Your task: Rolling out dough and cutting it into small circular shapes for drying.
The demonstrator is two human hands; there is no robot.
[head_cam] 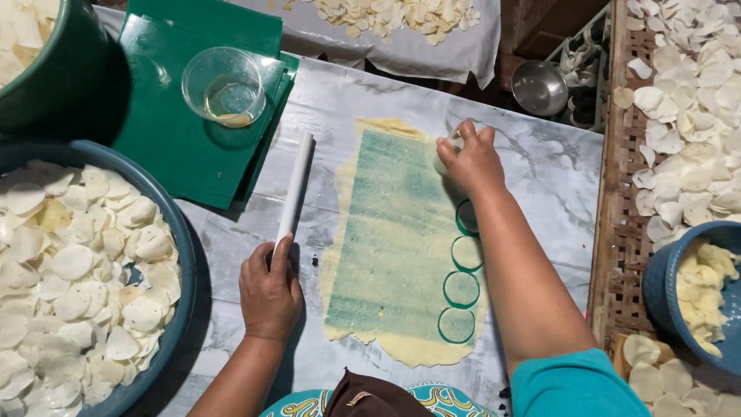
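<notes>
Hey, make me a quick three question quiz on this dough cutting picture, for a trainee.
1. True or false: the left hand rests on the white rolling pin.
2. How many cut circles show along the right edge of the dough sheet?
3. What does the right hand press into the dough: A, a round cutter; B, a knife; C, a fork?

Key: 1 true. 2 four. 3 A.

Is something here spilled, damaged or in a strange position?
Nothing stands out. The dough sheet lies flat with ragged edges and a neat row of cut circles along its right side; the rolling pin lies beside it.
</notes>
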